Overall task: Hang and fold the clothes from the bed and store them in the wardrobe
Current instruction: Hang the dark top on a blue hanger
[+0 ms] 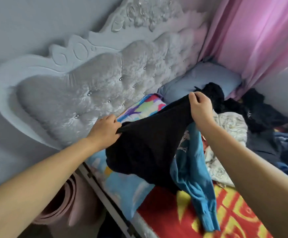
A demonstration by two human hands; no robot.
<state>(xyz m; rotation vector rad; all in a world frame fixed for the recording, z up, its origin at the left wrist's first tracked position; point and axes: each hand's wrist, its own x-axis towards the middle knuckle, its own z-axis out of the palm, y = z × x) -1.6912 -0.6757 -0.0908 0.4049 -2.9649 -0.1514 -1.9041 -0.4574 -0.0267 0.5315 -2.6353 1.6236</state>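
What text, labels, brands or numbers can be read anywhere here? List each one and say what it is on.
None can be read.
Red and yellow bedsheet: large yellow shapes that may be characters, cut off and blurred, not readable.
Blue garment: pale printed patch, too blurred to tell whether it is text.
Black garment, held by the left hand and the right hand: no visible label or print.

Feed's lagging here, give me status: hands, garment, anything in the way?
Left hand and right hand both grip black garment, held above bed. Blue top lies partly beneath.
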